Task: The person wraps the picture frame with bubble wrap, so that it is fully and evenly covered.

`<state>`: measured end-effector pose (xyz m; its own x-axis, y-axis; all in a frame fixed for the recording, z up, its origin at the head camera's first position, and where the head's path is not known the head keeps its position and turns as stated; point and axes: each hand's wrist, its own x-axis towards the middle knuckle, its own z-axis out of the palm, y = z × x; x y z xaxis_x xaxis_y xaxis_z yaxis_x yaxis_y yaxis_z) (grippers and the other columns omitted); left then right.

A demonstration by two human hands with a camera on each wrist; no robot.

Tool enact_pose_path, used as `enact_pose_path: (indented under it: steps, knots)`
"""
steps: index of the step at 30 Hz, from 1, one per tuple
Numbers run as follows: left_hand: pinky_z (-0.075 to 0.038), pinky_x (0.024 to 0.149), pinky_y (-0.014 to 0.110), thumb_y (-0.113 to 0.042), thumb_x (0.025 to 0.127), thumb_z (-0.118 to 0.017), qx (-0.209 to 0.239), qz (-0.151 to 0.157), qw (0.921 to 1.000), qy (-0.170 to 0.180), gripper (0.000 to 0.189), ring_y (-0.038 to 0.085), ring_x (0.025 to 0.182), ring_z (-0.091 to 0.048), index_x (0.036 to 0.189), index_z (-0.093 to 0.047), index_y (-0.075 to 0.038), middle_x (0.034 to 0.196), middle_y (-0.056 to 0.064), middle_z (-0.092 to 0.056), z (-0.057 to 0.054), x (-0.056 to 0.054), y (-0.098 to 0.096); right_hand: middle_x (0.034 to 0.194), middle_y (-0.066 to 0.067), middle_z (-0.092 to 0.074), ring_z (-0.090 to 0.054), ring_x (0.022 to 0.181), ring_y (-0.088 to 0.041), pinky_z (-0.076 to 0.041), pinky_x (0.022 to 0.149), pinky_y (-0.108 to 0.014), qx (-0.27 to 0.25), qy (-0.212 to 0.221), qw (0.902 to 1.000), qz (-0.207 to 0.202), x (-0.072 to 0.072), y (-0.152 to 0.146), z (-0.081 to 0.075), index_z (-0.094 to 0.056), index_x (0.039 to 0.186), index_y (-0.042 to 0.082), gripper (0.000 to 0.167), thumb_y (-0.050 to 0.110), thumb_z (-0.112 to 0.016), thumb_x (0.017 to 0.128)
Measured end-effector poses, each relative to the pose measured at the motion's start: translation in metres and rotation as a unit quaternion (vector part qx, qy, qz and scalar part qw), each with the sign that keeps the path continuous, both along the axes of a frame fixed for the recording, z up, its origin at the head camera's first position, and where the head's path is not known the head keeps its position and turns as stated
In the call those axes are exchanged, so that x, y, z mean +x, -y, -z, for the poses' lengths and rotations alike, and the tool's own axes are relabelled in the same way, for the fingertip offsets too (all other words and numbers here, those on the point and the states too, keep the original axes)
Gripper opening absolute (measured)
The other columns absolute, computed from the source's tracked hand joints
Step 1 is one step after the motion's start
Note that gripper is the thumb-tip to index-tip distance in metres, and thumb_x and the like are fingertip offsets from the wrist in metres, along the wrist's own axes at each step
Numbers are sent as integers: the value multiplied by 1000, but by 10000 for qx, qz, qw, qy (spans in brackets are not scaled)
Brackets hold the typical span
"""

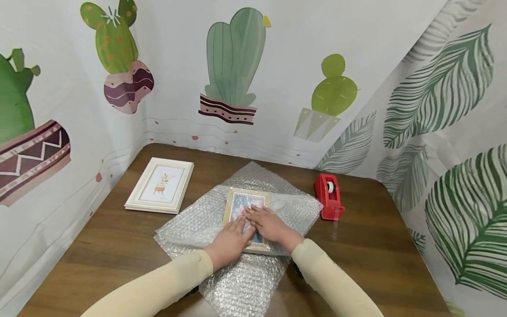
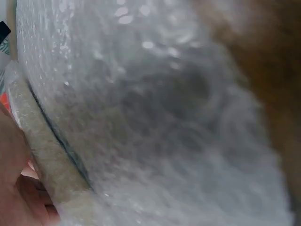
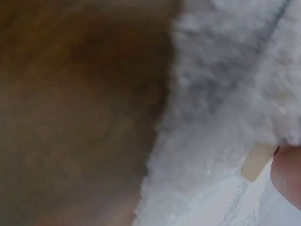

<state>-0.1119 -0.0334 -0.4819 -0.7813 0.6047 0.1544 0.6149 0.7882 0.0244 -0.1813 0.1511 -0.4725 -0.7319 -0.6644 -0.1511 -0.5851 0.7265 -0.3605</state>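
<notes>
A picture frame with a light gold border (image 1: 229,207) and a blue and pink picture lies on a sheet of bubble wrap (image 1: 247,281). Side flaps of the wrap are folded in toward it. My left hand (image 1: 229,242) rests on the frame's lower part with fingers extended. From the other side my right hand (image 1: 271,224) lies flat over the picture, its fingertips meeting the left hand's. In the left wrist view, bubble wrap (image 2: 141,117) fills most of the picture and my left hand (image 2: 19,174) shows at the edge. My right hand (image 3: 289,174) shows only partly in its wrist view.
A cream-white picture frame (image 1: 174,189) with a plant drawing lies at the table's left. To the right stands a red tape dispenser (image 1: 322,193) with a roll in it, beside a corner of the wrap. Printed cloth (image 1: 277,66) hangs behind the brown wooden table (image 1: 368,255).
</notes>
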Motion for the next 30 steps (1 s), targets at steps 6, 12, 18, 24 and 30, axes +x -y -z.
enact_pose_path:
  steps: [6,12,18,24,30]
  knots:
    - [-48,113,45,-34,103,-57,233,-133,9992,299,58,34,136,-55,147,-47,3,142,22,-57,3,0,3,167,-6,-34,-27,158,-34,-14,131,-56,-266,596,9976,251,-3,0,0,-43,156,10,50,17,-29,108]
    - [-42,117,46,-36,105,-55,380,-202,9963,737,62,32,135,-51,151,-43,4,139,18,-55,4,-8,4,167,-9,-34,-26,158,-37,-14,131,-57,-1004,1147,9833,994,-5,2,1,-44,156,12,52,19,-26,107]
    - [-36,120,53,-35,107,-45,350,-414,9951,822,57,33,137,-46,152,-45,0,137,17,-51,12,-7,0,166,-10,-39,-39,151,-39,-29,126,-58,-1536,1448,9680,1356,-6,6,0,-35,160,9,52,29,-30,112]
    - [-28,127,52,-39,110,-41,279,-429,9931,1057,60,35,157,-27,154,-41,1,165,20,-34,12,-9,-5,160,-17,-47,-50,144,-38,-38,122,-54,-1692,1249,9696,1253,-8,3,0,-32,158,4,53,29,-39,112]
    - [-29,127,51,-38,109,-40,404,-421,9916,1152,60,34,157,-30,154,-39,2,166,20,-35,13,-8,-7,164,-22,-36,-34,154,-42,-24,127,-60,-1386,597,9759,1573,-10,-9,-8,-30,161,7,58,32,-43,110]
